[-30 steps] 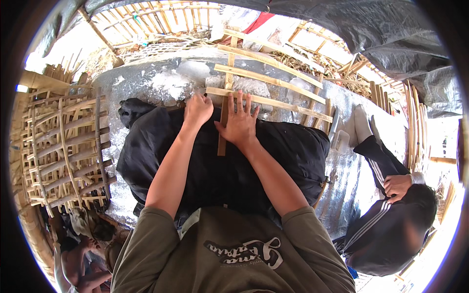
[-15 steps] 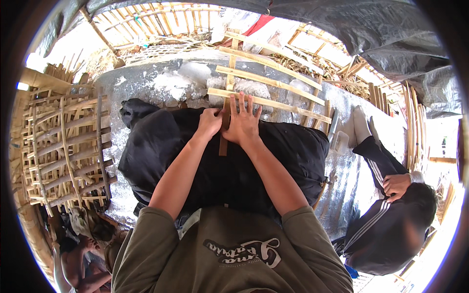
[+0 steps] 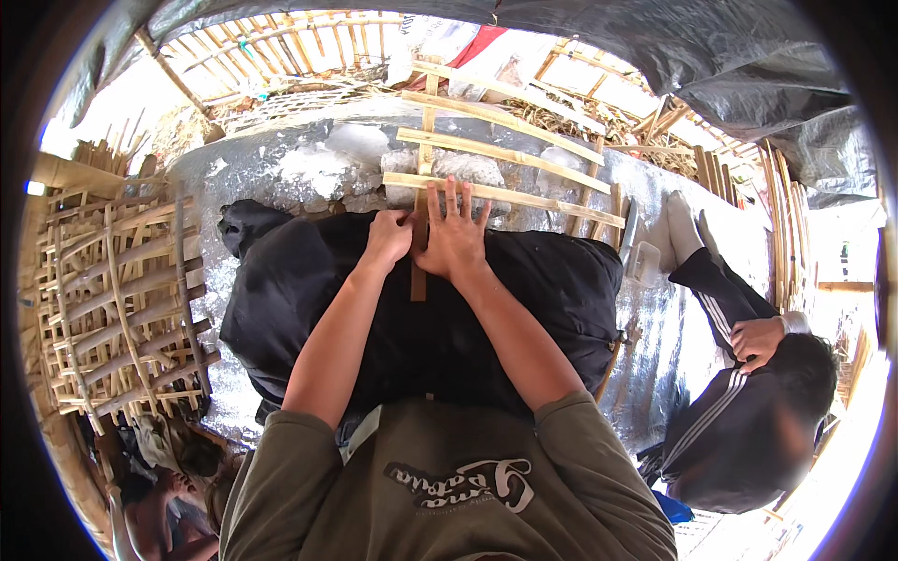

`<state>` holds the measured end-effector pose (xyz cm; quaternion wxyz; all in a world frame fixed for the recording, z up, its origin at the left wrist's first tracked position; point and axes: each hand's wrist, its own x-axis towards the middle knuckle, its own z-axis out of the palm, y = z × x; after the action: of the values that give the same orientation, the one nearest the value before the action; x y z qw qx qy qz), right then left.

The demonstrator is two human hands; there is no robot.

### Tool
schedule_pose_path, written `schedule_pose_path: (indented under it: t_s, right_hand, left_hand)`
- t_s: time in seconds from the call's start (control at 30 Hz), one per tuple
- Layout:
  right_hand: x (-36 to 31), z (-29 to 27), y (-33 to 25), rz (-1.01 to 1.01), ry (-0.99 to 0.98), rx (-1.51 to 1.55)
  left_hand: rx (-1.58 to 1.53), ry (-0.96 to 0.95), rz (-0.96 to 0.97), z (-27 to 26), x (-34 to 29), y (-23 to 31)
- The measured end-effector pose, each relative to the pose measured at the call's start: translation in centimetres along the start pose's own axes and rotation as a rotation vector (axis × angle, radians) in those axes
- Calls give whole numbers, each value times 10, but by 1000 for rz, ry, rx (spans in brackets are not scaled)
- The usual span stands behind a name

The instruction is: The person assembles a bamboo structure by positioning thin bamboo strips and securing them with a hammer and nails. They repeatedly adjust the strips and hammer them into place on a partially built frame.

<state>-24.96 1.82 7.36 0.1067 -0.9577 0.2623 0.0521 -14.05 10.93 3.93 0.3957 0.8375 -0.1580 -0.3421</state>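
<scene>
Fingers of my right hand lie spread across the lowest crosspiece of a bamboo lattice, their tips reaching just past its upper edge. My left hand is curled beside the lattice's upright slat, thumb and fingertips at its left edge; I cannot tell whether they pinch it. That slat's lower end lies over black cloth, between my forearms. The crosspiece's left end juts a little beyond the slat, above my left knuckles. Its right end stops just beside a grey blade-like piece, near a clear plastic tub. Leftward from my left wrist the cloth gives room, then a strip of silver sheet before a bamboo rack. Rightward, more silver sheet separates the cloth from a seated person.
</scene>
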Motion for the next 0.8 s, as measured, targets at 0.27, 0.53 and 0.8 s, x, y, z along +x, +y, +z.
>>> schedule_pose_path:
  t_s: [0.27,0.53,0.8]
  right_hand:
    - [0,0,1,-6,-5,-5]
    - [2,6,3,-12,-7,-13]
    - [0,9,5,-22,58,32]
  left_hand:
    - [-33,16,1,1,-2,1]
    - [-40,5,39,4,9,-13]
    - [-22,-7,22,3,7,-9]
